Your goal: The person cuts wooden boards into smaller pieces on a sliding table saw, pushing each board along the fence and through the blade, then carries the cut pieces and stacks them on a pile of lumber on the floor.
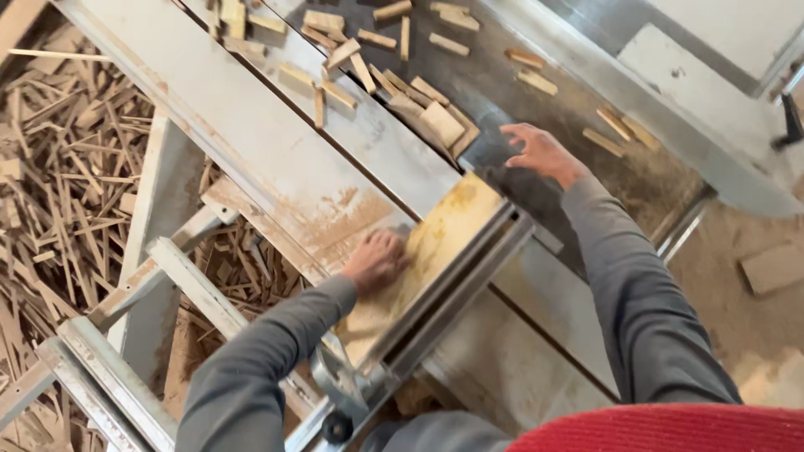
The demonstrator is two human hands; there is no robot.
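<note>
A pale wooden board (435,243) lies flat on a sliding metal saw table (276,159), its long side against a grey metal fence (456,280). My left hand (375,261) presses down on the board's near left part, fingers curled. My right hand (540,152) reaches past the board's far end with fingers spread, over the dark table top (578,100), holding nothing that I can see. Small cut wooden blocks (419,105) lie in a loose heap just beyond the board. Both arms wear grey sleeves.
Several offcut blocks (528,71) are scattered over the far table. A deep pile of thin wood strips (59,167) covers the floor at left, under the metal frame (167,276). Sawdust and a flat block (775,268) lie on the floor at right.
</note>
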